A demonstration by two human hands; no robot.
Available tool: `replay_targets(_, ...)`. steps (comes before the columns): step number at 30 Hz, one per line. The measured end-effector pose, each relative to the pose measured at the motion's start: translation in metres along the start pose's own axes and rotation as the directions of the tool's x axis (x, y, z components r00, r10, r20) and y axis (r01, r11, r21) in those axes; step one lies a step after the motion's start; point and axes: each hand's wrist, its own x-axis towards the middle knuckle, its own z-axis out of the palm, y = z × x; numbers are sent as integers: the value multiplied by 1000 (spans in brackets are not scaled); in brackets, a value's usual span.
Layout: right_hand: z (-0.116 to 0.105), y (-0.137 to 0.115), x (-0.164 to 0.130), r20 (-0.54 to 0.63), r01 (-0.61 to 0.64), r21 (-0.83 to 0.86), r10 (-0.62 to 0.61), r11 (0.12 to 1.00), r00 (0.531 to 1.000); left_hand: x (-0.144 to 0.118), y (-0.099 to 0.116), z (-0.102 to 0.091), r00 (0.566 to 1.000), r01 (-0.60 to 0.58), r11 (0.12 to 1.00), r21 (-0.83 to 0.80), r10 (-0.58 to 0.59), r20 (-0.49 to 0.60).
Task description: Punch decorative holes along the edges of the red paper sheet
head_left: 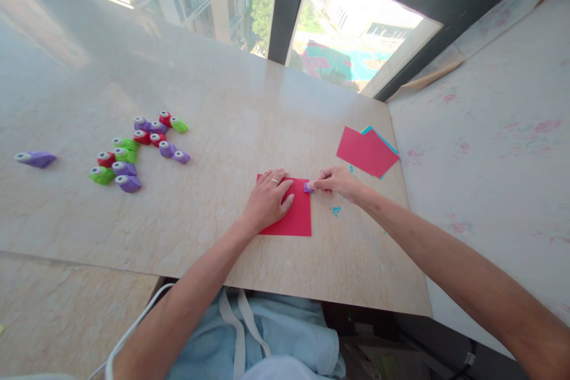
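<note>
The left hand [268, 197] lies flat on a red paper square [291, 214] that sits near the front edge of the surface [214, 89], toward its right side. Its fingers are stretched out and slightly spread, palm down, covering the left part of the sheet and pressing it to the surface; a ring shows on one finger.

The right hand [336, 181] rests just beside the sheet's upper right corner. Its fingers are drawn together and pinch a small purple paper punch [308, 187], which touches the right edge of the red sheet near that corner. Whether the sheet's edge sits inside the punch cannot be told.

A few tiny blue paper bits [336, 211] lie on the surface just right of the sheet, below the right hand. Farther back, close to the right edge of the surface, a small stack of paper [366, 151] lies with a red sheet on top and a blue one showing beneath its far edge.

Well apart, toward the left side of the surface, a cluster of small punches [138, 151] in green, red and purple lies in a loose group, some touching one another. One more purple punch [36, 158] lies alone near the left edge, apart from the cluster.

The surface is pale marble with light veining.
</note>
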Motion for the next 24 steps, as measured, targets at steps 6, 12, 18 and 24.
replay_targets(6, 2, 4, 0, -17, 18, 20, -17, 1000, 1000, 0, -1, 1, 1000, -1, 1000, -2, 1, -3)
replay_targets(12, 2, 3, -1, -6, 33, 83, -33, 996, 999, -1, -1, 1, 1000, -4, 1000, -1, 4, -2)
replay_targets(18, -2, 3, -1, 62, 16, 124, -24, 992, 998, 0, 0, -1, 1000, -7, 1000, 6, 7, -9)
replay_targets(24, -2, 4, -2, 63, 24, 146, -34, 989, 997, 0, 1, -3, 1000, 1, 1000, -7, -1, -17)
